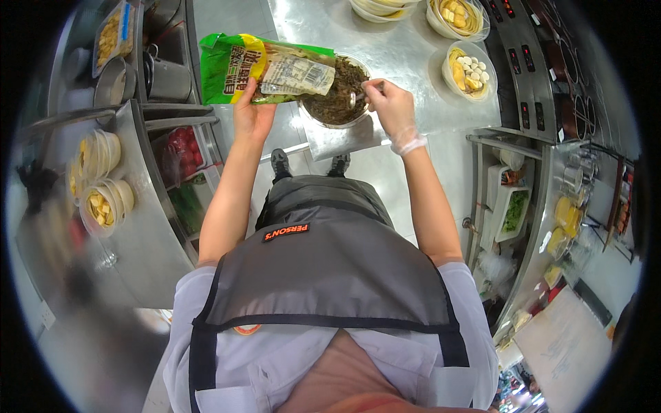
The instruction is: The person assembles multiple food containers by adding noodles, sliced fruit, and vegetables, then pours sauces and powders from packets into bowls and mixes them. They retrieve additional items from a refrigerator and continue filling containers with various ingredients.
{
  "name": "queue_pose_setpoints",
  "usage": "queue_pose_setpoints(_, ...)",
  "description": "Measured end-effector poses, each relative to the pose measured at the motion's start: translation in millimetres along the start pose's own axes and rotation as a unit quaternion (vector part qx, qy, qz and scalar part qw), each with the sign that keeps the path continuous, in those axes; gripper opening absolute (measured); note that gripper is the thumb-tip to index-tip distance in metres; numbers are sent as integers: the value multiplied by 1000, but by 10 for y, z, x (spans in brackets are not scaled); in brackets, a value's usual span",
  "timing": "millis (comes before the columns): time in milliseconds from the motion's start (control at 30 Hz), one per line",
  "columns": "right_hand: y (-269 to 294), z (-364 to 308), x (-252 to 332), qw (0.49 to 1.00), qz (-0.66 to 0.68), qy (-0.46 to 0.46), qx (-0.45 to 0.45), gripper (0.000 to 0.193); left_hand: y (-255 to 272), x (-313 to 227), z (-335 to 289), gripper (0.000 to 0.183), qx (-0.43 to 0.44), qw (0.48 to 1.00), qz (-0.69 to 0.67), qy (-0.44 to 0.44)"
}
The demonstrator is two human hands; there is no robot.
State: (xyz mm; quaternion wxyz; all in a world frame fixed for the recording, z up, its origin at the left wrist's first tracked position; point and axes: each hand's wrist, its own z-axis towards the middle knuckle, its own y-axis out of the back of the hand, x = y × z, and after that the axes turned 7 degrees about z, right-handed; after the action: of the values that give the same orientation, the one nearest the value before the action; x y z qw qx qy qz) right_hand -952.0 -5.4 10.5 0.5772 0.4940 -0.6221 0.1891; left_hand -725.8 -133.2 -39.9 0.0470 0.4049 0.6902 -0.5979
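Observation:
My left hand [255,118] grips the lower edge of a green printed plastic food packet [237,65]. The packet is tilted sideways, its right end over a round metal bowl [335,126] on the steel table. Dark, shredded preserved greens [329,104] fill the bowl. At the bowl's right side, my right hand [394,113], in a thin clear plastic glove, has its fingers closed round the handle of a spoon [353,100]. The spoon's end is among the greens. The packet covers the upper left part of the bowl.
Plastic bowls of noodles and toppings [469,72] stand on the right of the steel table [413,62]. More filled bowls [103,206] sit on the left counter [138,255]. Pots [167,79] are at the far left, with red bagged items [182,151] below. Shelves with a tray of greens [513,212] line the right.

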Motion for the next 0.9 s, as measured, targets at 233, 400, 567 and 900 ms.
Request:
queue_pose_setpoints(233, 275, 69, 95, 975, 196, 105, -19, 17, 5, 32, -62, 42, -24, 1000, 6, -3)
queue_pose_setpoints(400, 25, 446, 87, 946, 304, 64, 93, 17, 130, 78, 30, 41, -27, 999, 10, 16)
queue_pose_setpoints(567, 105, 380, -155, 987, 124, 68, 80, 16, 196, 108, 75, 41, 11, 999, 0, 42)
queue_pose_setpoints(900, 70, 521, -77, 976, 195, 69, 63, 18, 296, 142, -63, 40, 48, 995, -65, 67)
